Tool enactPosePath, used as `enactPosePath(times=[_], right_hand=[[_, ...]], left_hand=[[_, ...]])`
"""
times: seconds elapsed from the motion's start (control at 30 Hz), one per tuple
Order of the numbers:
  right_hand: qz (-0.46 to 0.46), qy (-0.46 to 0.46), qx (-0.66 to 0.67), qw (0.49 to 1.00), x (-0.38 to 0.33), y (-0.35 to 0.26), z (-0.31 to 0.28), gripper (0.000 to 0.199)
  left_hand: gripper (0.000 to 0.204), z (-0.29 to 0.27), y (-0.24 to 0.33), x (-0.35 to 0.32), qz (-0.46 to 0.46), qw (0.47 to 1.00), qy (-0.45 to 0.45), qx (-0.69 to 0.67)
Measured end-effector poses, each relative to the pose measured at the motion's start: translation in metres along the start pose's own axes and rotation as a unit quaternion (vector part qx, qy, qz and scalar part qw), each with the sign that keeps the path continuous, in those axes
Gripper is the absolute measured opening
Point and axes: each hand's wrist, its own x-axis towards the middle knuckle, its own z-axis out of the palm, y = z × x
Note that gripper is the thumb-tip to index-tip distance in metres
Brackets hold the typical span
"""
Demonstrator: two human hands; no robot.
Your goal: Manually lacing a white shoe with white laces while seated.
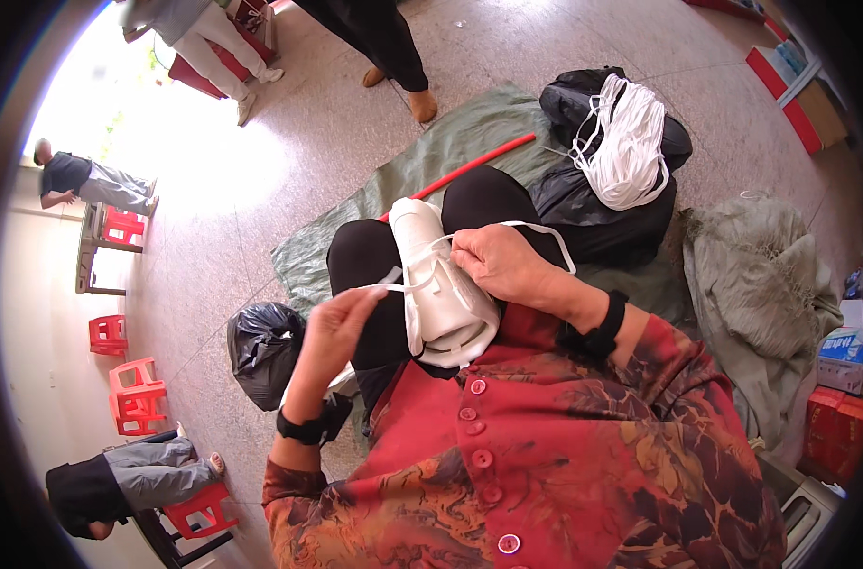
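A white roll-shaped bundle (453, 313) lies lengthwise between my knees, its hollow, layered end towards me. What it is made of is hard to tell. A thin white cord (414, 286) crosses over the bundle. My left hand (341, 322), left of the bundle, pinches one stretch of the cord between thumb and finger. On the other side, my right hand (498, 264) has its fingers closed on the cord, close against the bundle's upper side. A loop of the cord trails from there over my right knee.
A loose hank of white cord (623, 142) rests on black bags (597, 204) to the right. Ahead lies a red rod (479, 163) on a green sheet (355, 204). A tied black bag (263, 353) sits left, a grey-green sack (754, 294) right. Other people stand or sit farther off.
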Motion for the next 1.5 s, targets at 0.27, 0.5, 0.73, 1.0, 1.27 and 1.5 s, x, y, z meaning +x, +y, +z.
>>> enactPosePath(times=[0.27, 0.5, 0.73, 1.0, 1.27, 1.5], right_hand=[[-0.003, -0.043, -0.035, 0.998, 0.014, -0.004, 0.006, 0.019], [-0.067, -0.091, -0.055, 0.992, 0.011, -0.006, 0.004, 0.016], [-0.035, -0.084, -0.061, 0.994, 0.005, -0.017, 0.004, 0.015], [-0.017, -0.07, -0.056, 0.996, 0.003, -0.019, 0.009, 0.017], [-0.046, -0.056, -0.056, 0.996, 0.007, -0.015, 0.008, 0.016], [-0.104, -0.044, -0.089, 0.99, 0.005, -0.009, 0.009, 0.015]], left_hand=[[0.014, 0.012, 0.0, 0.029, 0.066, 0.986, 0.14, 0.057], [0.013, 0.011, 0.005, -0.004, 0.114, 0.98, 0.118, 0.113], [0.011, 0.026, -0.012, 0.001, 0.109, 0.975, 0.147, 0.127], [0.007, 0.041, -0.024, 0.014, 0.078, 0.983, 0.158, -0.054], [0.005, 0.036, -0.016, 0.027, 0.177, 0.969, 0.171, 0.032], [0.007, 0.044, -0.012, 0.023, 0.137, 0.972, 0.19, -0.014]])
